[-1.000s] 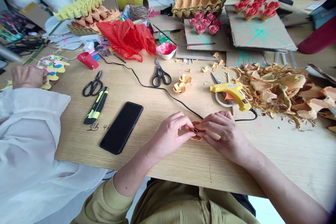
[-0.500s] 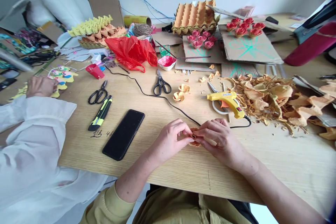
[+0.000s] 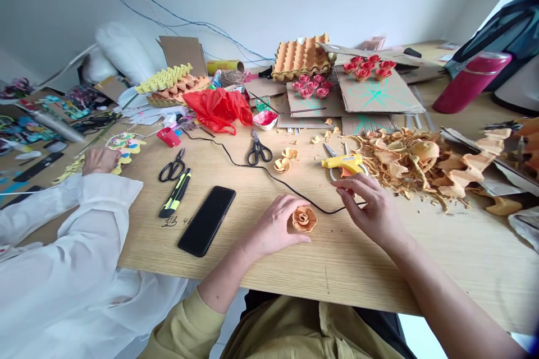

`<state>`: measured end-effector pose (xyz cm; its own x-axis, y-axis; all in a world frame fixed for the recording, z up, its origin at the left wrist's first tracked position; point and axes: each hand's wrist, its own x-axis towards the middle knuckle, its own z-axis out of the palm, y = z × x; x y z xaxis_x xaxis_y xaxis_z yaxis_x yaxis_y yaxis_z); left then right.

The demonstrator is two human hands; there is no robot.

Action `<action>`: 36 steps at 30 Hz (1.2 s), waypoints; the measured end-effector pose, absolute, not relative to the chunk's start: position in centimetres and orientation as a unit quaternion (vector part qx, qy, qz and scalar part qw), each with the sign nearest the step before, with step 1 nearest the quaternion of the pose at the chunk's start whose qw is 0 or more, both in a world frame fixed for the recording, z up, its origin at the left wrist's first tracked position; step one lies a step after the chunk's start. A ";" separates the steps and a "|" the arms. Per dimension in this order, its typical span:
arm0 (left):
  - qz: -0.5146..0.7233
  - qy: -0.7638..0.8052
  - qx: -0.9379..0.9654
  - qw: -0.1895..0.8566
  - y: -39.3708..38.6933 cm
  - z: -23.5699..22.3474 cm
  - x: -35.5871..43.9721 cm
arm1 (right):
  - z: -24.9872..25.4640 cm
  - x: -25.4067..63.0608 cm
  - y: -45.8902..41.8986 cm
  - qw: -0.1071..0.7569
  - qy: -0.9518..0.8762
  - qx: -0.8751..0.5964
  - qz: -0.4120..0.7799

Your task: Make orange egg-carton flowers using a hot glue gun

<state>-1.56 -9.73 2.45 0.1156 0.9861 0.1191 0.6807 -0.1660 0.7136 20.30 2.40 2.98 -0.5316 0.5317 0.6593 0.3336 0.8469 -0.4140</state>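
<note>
Item one, an orange rose-shaped flower point(image 3: 304, 219), set on the bench point(image 3: 269, 269) in front of me, petals coiled at its centre; my left hand point(image 3: 278, 224) curves round its left side, grip fairly wide, fingers above and thumb below; my right hand point(image 3: 373, 205) is raised to the right, well apart from the flower, grip narrow, thumb and forefinger tips slightly parted; just beyond that hand, one yellow glue gun point(image 3: 345, 164), lying over a pair of scissors point(image 3: 329, 150), its black cord passing behind the flower; two small petal cups point(image 3: 283, 165), side by side; black-handled scissors point(image 3: 259, 151), near the cups; one black phone point(image 3: 207, 221), left of my left hand; one cutter point(image 3: 176, 193), green and black; small black snips point(image 3: 172, 168), beside it; farther back, one red plastic bag point(image 3: 219, 109), pink and red flowers point(image 3: 311, 87) on cardboard, and an egg tray point(image 3: 301, 56); to the right, a heap of orange scraps point(image 3: 404, 160); at far left, another person's hand point(image 3: 101, 160), by yellow painted pieces point(image 3: 126, 146).
</note>
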 end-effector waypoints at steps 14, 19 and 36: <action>0.317 0.661 0.657 0.178 -9.6 5.7 -4.7 | 3.0 20.4 2.3 0.420 -0.874 -0.227 0.089; 0.307 0.694 0.641 0.117 -6.4 7.9 -8.9 | 2.9 20.4 2.2 0.410 -0.879 -0.222 0.095; 0.242 0.770 0.586 0.067 9.7 2.6 -15.1 | 2.9 20.4 1.8 0.380 -0.892 -0.207 0.130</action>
<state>-15.14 9.69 2.62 -0.3043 0.9353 0.1805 0.8704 0.1960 0.4517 20.44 1.78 2.89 -0.6255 0.4683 0.6240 0.2711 0.8805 -0.3889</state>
